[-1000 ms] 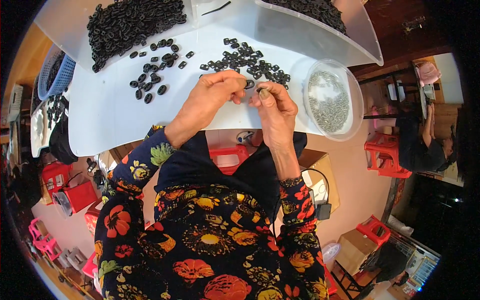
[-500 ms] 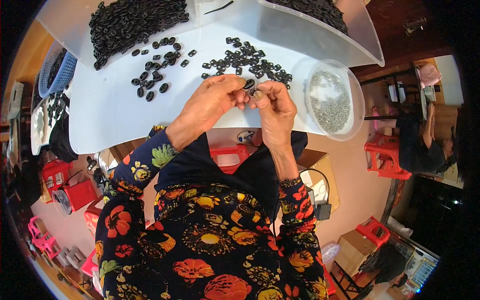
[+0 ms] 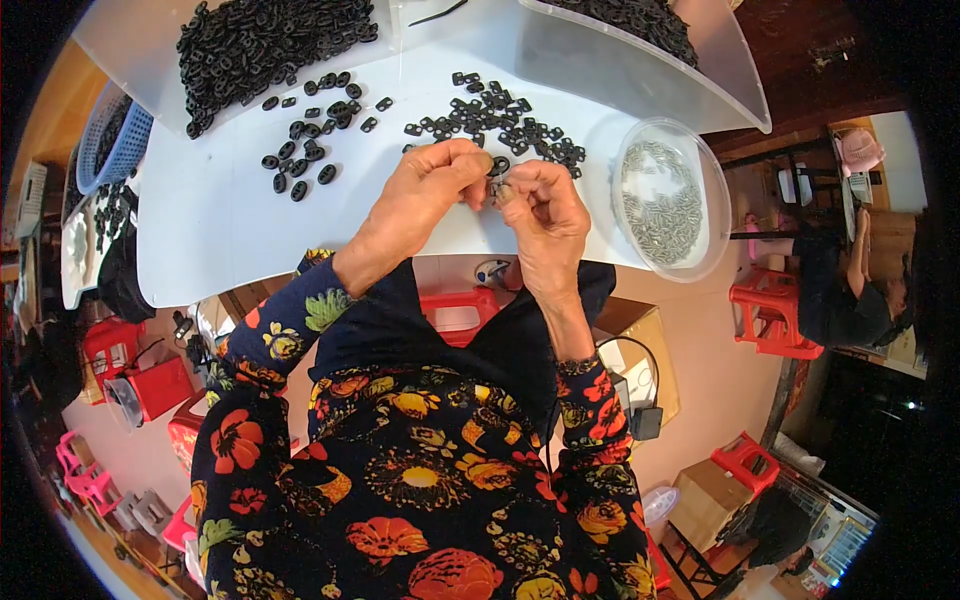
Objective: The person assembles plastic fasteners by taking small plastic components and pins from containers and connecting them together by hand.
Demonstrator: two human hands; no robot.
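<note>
Over the near edge of the white table, my two hands meet fingertip to fingertip. My left hand (image 3: 425, 200) is closed in a pinch on a small black oval plastic piece (image 3: 501, 165) with openings in it. Against its lower side, my right hand (image 3: 548, 212) pinches with thumb and forefinger; a thin pale sliver shows there, too small to name. Just beyond the fingers lies a scatter of small black rectangular plastic pieces (image 3: 490, 112). Several black oval pieces (image 3: 327, 175) like the held one lie to the left.
A clear round tub (image 3: 722, 205) of small silvery pins stands right of my hands. Two translucent bins, one heaped with black parts (image 3: 260, 55), line the far side. A blue basket (image 3: 112, 150) sits far left. Red stools (image 3: 765, 310) and a seated person are at right.
The black oval piece has tilted to show its openings more. My left fingers have curled back slightly, and my right thumb has moved a little left against the piece.
</note>
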